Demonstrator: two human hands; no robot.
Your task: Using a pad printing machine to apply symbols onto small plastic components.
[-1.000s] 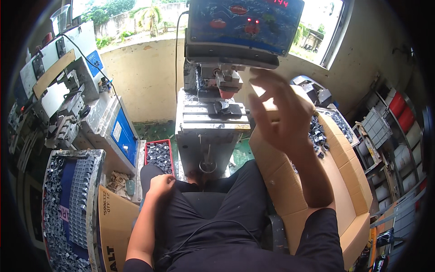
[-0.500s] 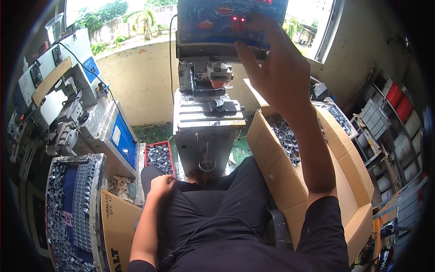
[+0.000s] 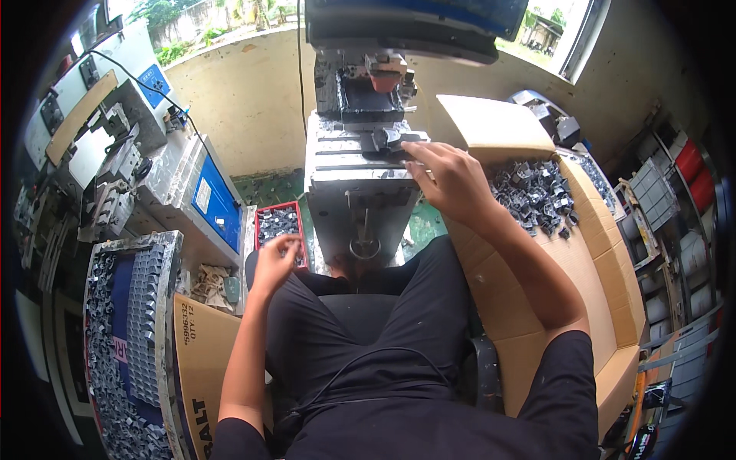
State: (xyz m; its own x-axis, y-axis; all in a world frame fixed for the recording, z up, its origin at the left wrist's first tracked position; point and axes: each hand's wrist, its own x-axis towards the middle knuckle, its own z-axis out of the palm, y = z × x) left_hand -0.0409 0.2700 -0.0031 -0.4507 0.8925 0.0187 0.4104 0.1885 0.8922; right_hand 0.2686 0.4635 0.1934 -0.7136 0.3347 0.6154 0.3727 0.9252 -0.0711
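Note:
My right hand (image 3: 452, 180) reaches to the machine bed, its fingers stretched out and its thumb apart from them. Its fingertips are at a small dark plastic part (image 3: 389, 139) seated on a black fixture (image 3: 374, 146); whether they touch it is hard to tell. Above and behind the fixture hangs a reddish printing pad (image 3: 386, 82) on the pad printing machine (image 3: 364, 184). My left hand (image 3: 276, 262) is raised over my left thigh with its fingers curled in, and nothing shows in it.
At the right stands an open cardboard box (image 3: 537, 268) with many dark clip-like parts (image 3: 533, 192). A red tray (image 3: 277, 222) of similar parts is on the floor to the left. Further left are a rack with rows of grey parts (image 3: 146, 322) and a second machine (image 3: 207, 199).
My right hand has come down from the machine's lit control panel to the part on the fixture. My left hand has lifted off my thigh. The view has tilted down.

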